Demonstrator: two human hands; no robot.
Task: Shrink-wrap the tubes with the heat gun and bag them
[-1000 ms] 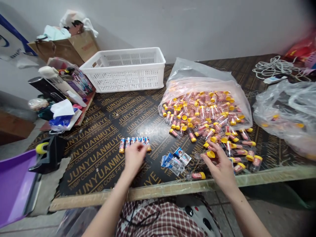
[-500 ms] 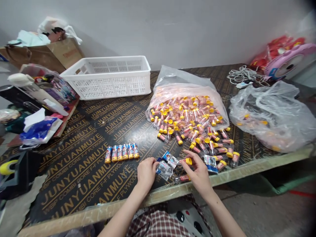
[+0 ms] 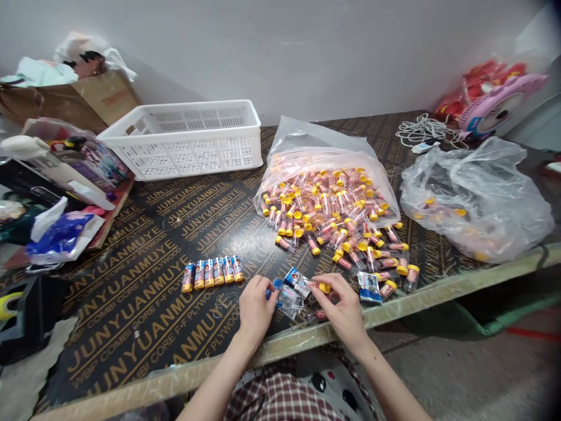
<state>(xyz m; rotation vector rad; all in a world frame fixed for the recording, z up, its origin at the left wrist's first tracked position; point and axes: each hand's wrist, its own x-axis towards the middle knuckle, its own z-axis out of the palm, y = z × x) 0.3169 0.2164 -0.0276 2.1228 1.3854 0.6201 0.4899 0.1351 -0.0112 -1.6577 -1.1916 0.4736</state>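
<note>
My right hand (image 3: 344, 310) pinches a small clear tube with a yellow cap (image 3: 323, 287), held sideways just above the table. The fingers of my left hand (image 3: 255, 310) are closed on a blue printed wrapper (image 3: 268, 292). Between my hands lie flat blue-and-clear printed wrappers (image 3: 290, 301), and another tube (image 3: 316, 316) rests near the table edge. One more wrapper (image 3: 369, 287) is right of my right hand. Several blue-wrapped tubes (image 3: 213, 273) stand side by side in a row to the left. Yellow-capped tubes (image 3: 324, 204) spill in a heap from a clear plastic bag (image 3: 322, 140).
A white plastic basket (image 3: 188, 146) sits at the back. Another plastic bag (image 3: 475, 204) with a few tubes lies right, before a cable (image 3: 427, 130) and a pink fan (image 3: 495, 114). A black tape dispenser (image 3: 33, 313) is at left. The table's front edge (image 3: 210, 365) runs beneath my forearms.
My left hand's fingers have curled in, and the blue wrapper shows between them. The right hand still holds the tube near the wrappers. The whole view has shifted slightly.
</note>
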